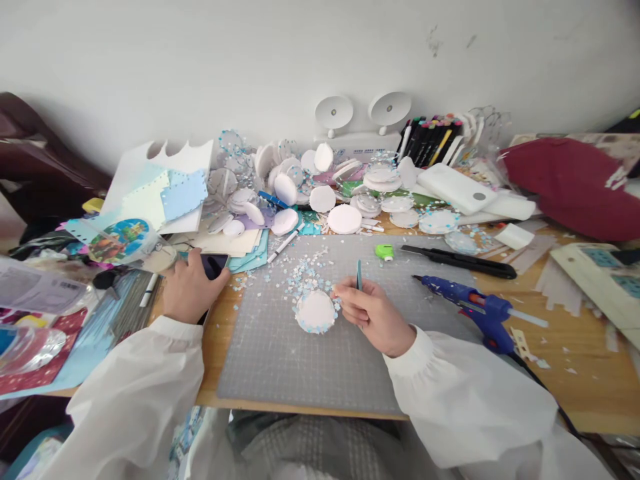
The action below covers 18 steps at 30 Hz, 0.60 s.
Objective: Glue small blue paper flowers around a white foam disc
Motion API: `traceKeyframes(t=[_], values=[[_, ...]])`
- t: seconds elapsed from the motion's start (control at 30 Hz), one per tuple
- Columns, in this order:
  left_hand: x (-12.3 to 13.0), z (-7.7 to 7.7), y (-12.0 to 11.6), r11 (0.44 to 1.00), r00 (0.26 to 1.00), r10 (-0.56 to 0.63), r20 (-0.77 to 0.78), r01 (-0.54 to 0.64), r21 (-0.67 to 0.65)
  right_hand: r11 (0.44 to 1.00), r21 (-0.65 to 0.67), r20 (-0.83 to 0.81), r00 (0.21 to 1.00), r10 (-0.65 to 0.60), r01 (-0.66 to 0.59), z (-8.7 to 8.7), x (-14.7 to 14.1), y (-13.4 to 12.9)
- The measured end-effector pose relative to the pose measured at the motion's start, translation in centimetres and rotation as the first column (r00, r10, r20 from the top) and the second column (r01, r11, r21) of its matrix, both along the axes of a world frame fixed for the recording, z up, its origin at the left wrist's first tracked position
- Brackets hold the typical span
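A round white disc (pixel 316 309) with small blue and white pieces around its edge lies on the grey cutting mat (pixel 280 367). Just right of it, my right hand (pixel 376 312) is closed round thin blue tweezers (pixel 359 275), its fingertips close to the disc's right edge. Loose blue and white bits (pixel 305 275) are scattered behind the disc. At the left, my left hand (pixel 193 288) rests over a dark phone (pixel 215 265), thumb and fingers on either side of it; whether it grips the phone is hard to tell.
White discs (pixel 345 219) are heaped along the back beside black markers (pixel 430 143). A blue glue gun (pixel 470 303), a black cutter (pixel 460 261) and a green tool (pixel 385 252) lie on the right. Blue sheets (pixel 253 253) and wire bundles (pixel 133 307) lie left.
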<state>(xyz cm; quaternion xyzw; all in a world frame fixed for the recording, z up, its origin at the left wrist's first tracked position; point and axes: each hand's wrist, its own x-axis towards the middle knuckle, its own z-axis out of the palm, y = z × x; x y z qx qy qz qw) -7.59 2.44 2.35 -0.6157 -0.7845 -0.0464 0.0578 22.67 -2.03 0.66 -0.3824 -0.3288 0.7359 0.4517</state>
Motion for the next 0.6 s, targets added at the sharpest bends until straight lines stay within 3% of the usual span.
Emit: traceKeyframes(t=[0.23, 0.37, 0.43, 0.47, 0.53, 0.6], values=[[0.3, 0.1, -0.1, 0.999, 0.999, 0.039, 0.037, -0.038, -0.032, 1.000, -0.012, -0.005, 1.000, 0.011, -0.011, -0.2, -0.1, 0.0], [1.3, 0.4, -0.8, 0.998, 0.999, 0.038, 0.039, -0.040, 0.049, 1.000, -0.023, -0.014, 1.000, 0.002, -0.002, -0.1, 0.0, 0.0], [2.5, 1.0, -1.4, 0.986, 0.994, -0.072, 0.083, 0.058, 0.155, 1.000, -0.031, -0.019, 1.000, -0.005, 0.004, -0.1, 0.0, 0.0], [3.2, 1.3, -1.7, 0.963, 0.971, -0.194, 0.143, 0.160, 0.219, 0.999, -0.036, -0.022, 1.000, -0.008, 0.007, -0.1, 0.0, -0.1], [4.7, 1.9, -2.1, 0.881, 0.809, -0.468, 0.356, 0.393, 0.264, 0.999, -0.045, -0.027, 1.000, -0.013, 0.012, 0.0, 0.1, -0.1], [6.1, 2.1, -2.3, 0.779, 0.513, -0.578, 0.635, 0.579, 0.242, 0.998, -0.057, -0.037, 0.999, -0.018, 0.016, 0.1, 0.1, -0.1]])
